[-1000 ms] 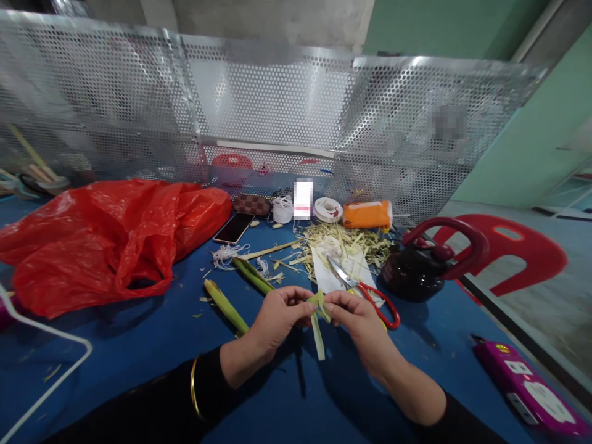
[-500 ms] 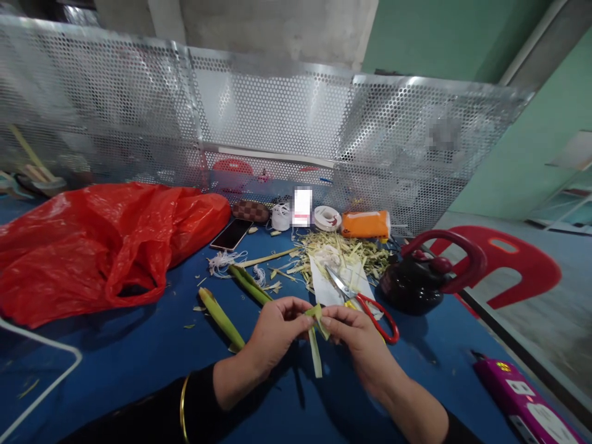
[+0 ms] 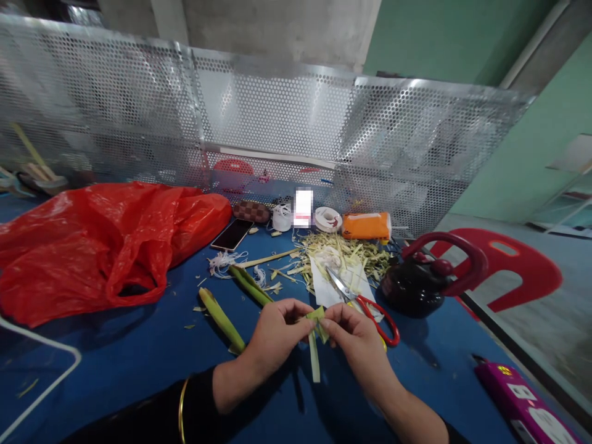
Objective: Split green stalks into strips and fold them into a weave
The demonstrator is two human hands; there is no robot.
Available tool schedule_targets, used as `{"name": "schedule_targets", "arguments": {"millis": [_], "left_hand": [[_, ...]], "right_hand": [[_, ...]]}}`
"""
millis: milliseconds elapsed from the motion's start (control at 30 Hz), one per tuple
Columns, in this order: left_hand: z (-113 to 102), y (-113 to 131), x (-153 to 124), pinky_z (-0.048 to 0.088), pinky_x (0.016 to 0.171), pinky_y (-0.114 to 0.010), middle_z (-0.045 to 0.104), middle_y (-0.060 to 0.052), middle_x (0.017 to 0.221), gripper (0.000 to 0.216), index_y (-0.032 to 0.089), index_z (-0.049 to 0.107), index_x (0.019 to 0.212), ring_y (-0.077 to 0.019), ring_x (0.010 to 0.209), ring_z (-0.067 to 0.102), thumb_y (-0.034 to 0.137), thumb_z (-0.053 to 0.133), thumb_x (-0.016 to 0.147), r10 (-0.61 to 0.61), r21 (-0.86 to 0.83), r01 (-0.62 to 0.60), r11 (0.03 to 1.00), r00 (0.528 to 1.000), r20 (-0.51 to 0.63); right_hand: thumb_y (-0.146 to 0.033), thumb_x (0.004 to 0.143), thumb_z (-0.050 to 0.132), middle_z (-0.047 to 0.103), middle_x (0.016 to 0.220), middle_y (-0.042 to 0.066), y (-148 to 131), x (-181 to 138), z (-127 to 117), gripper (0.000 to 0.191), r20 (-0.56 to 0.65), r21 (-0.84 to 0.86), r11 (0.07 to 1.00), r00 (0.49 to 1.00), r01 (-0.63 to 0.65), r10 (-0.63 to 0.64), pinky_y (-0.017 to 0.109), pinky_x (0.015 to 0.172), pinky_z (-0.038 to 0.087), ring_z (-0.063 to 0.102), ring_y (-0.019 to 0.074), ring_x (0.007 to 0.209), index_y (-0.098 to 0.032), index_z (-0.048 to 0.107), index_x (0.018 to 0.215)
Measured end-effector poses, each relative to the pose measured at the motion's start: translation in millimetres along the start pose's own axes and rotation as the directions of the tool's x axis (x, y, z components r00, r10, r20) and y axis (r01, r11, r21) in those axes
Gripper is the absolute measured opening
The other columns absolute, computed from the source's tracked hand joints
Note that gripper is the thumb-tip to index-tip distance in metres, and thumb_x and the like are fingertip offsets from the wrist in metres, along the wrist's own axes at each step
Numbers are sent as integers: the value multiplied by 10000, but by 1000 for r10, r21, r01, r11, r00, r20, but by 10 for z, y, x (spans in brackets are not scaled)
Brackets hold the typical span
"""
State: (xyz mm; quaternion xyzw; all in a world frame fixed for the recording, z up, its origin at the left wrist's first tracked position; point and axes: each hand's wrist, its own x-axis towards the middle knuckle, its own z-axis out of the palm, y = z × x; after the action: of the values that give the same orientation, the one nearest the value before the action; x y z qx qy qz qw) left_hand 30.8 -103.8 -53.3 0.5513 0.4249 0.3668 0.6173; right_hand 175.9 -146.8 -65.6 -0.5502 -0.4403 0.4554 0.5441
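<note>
A pale green leaf strip (image 3: 315, 357), folded at its top, is pinched between both hands above the blue table. My left hand (image 3: 282, 333) grips the fold from the left with thumb and fingers. From the right, my right hand (image 3: 354, 336) pinches the same fold, and one end of the strip hangs down between them. Beyond my left hand lie two green stalks, one nearer (image 3: 222, 317) and one farther (image 3: 250, 282). Red-handled scissors (image 3: 377, 317) rest partly on white paper (image 3: 324, 287), just past my right hand.
A red plastic bag (image 3: 92, 246) covers the left side, beside a phone (image 3: 232, 235). Leaf shreds (image 3: 370, 259) are piled beyond the paper. An orange packet (image 3: 366, 226), a white spool (image 3: 328, 219), a dark kettle (image 3: 411, 287) and a purple device (image 3: 527, 398) stand around; a perforated metal screen (image 3: 277, 105) closes the back.
The fingers of my right hand have shifted slightly on the fold, and the hanging end of the strip has swung a little left and lower. Everything else stays in place.
</note>
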Motion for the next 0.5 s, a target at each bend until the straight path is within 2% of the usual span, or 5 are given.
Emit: {"name": "schedule_targets", "arguments": {"millis": [167,367,500], "left_hand": [[-6,-26,-18,432,582,-239,675,-49,687,164,134,694,762,-144,616,576,280,677,688,92,139,-89,986,996,-19],[-11,-78,-14,426,579,-232,677,-45,693,142,143,699,773,-144,623,577,259,646,710,130,200,-127,971,992,-1],[-8,-65,-16,431,584,-226,685,-47,715,145,140,691,767,-142,635,582,267,643,715,139,187,-143,972,990,35]], "right_hand": [[-371,677,717,512,531,-32,-19,-5,2,235,-26,-62,998,1000,15,-17,232,477,349,439,101,484,-163,615,636],[-327,710,690,535,542,-17,2,-23,-6,188,13,-109,993,999,35,-34,236,477,353,450,107,484,-159,637,645],[-321,735,669,538,565,-13,42,-20,-24,173,-52,-155,985,995,81,-90,236,489,359,449,117,516,-162,635,676]]}}
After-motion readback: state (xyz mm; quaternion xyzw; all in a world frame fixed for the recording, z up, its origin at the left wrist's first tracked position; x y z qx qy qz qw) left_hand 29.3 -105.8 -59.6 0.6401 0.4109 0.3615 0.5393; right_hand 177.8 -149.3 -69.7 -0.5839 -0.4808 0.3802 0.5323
